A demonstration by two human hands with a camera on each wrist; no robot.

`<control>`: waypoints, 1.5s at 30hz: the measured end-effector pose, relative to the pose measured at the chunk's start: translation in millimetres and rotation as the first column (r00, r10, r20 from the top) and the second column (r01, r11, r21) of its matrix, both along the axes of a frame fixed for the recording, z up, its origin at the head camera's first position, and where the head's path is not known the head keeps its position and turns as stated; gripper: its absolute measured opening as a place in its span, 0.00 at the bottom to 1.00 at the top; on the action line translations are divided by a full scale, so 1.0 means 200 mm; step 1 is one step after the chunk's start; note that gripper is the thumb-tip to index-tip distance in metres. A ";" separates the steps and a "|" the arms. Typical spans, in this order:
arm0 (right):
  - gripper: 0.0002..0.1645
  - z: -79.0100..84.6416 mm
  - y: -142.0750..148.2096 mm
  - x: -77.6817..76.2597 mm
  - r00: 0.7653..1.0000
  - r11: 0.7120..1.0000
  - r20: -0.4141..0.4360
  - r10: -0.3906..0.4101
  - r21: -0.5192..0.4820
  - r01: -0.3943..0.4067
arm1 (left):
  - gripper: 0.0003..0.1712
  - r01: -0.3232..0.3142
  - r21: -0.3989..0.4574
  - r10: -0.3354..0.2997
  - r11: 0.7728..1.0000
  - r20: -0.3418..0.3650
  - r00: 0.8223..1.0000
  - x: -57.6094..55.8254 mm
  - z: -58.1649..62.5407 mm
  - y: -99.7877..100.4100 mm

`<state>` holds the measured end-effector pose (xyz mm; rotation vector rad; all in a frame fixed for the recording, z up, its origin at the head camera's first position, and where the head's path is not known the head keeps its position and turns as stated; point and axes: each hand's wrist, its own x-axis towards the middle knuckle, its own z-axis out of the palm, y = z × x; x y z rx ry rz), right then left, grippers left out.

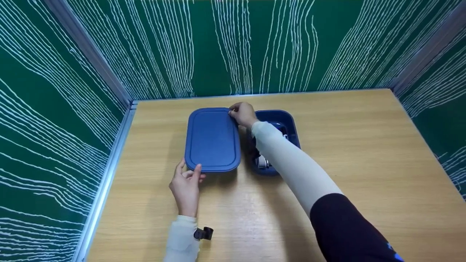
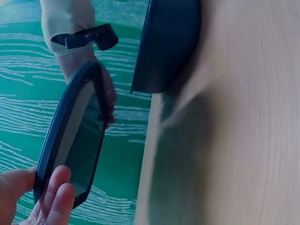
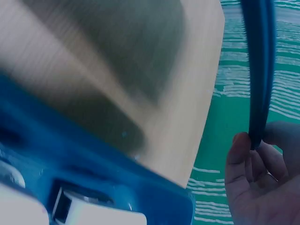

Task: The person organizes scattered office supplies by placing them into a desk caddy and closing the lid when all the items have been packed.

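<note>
A blue rectangular lid (image 1: 213, 140) with rounded corners is held above the table by both hands, left of a matching blue box (image 1: 280, 113). My left hand (image 1: 186, 187) pinches its near left corner, thumb on top and fingers below. At the far right corner my right hand (image 1: 244, 114) grips the edge between thumb and fingers. The left wrist view shows the underside of the lid (image 2: 77, 136) tilted toward the camera. Inside the open box lie white and dark items (image 1: 261, 161), partly hidden by the right forearm; their kind is unclear.
Wooden table (image 1: 364, 156) lies under everything, with shadows of the lid and arms on it. Green panels (image 1: 255, 43) with white wavy lines stand on the left, back and right. A metal rail (image 1: 105, 178) runs along the left edge.
</note>
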<state>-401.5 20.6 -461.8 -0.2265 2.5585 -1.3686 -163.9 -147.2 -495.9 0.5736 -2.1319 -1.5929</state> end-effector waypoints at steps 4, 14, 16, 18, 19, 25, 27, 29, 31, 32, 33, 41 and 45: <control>0.16 0.00 0.07 -0.01 1.000 0.999 -0.026 0.006 0.043 -0.005 | 0.37 0.031 0.041 -0.032 0.999 0.037 0.999 -0.01 -0.01 0.06; 0.16 -0.02 0.27 -0.01 0.998 0.997 -0.030 -0.046 0.057 0.048 | 0.38 0.088 0.072 -0.089 0.993 0.014 0.996 -0.07 -0.01 0.25; 0.16 -0.02 0.32 -0.01 0.997 0.996 -0.029 -0.066 0.056 0.067 | 0.37 0.109 0.084 -0.109 0.990 -0.005 0.994 -0.08 -0.01 0.29; 0.15 -0.03 0.37 -0.02 0.996 0.994 -0.031 -0.080 0.071 0.082 | 0.37 0.130 0.092 -0.131 0.987 -0.001 0.991 -0.10 -0.01 0.33; 0.15 -0.03 0.40 -0.02 0.996 0.993 -0.028 -0.088 0.076 0.090 | 0.37 0.141 0.097 -0.141 0.985 0.001 0.990 -0.10 -0.01 0.35; 0.16 -0.06 0.56 -0.01 0.988 0.984 0.021 -0.156 0.091 0.153 | 0.37 0.204 0.091 -0.207 0.975 0.025 0.978 -0.14 -0.03 0.49; 0.16 -0.07 0.61 -0.01 0.983 0.980 0.034 -0.182 0.090 0.178 | 0.37 0.220 0.068 -0.223 0.973 0.028 0.975 -0.15 -0.04 0.53; 0.16 -0.09 0.66 -0.01 0.980 0.977 0.035 -0.198 0.088 0.194 | 0.37 0.231 0.062 -0.233 0.971 0.027 0.972 -0.17 -0.05 0.56; 0.16 -0.10 0.70 -0.02 0.975 0.973 0.046 -0.215 0.095 0.210 | 0.36 0.240 0.069 -0.242 0.968 0.023 0.970 -0.18 -0.06 0.59; 0.16 -0.10 0.71 -0.02 0.974 0.972 0.048 -0.220 0.100 0.215 | 0.36 0.246 0.076 -0.249 0.966 0.022 0.968 -0.18 -0.07 0.60; 0.16 -0.10 0.73 -0.03 0.973 0.971 0.051 -0.224 0.102 0.218 | 0.36 0.253 0.085 -0.255 0.964 0.022 0.967 -0.18 -0.08 0.61; 0.15 -0.08 0.81 -0.06 0.983 0.972 -0.015 -0.183 0.148 0.184 | 0.36 0.278 0.130 -0.286 0.952 0.050 0.957 -0.18 -0.13 0.69; 0.16 -0.08 0.85 -0.07 0.987 0.968 -0.029 -0.156 0.193 0.159 | 0.35 0.287 0.152 -0.299 0.946 0.062 0.952 -0.18 -0.13 0.73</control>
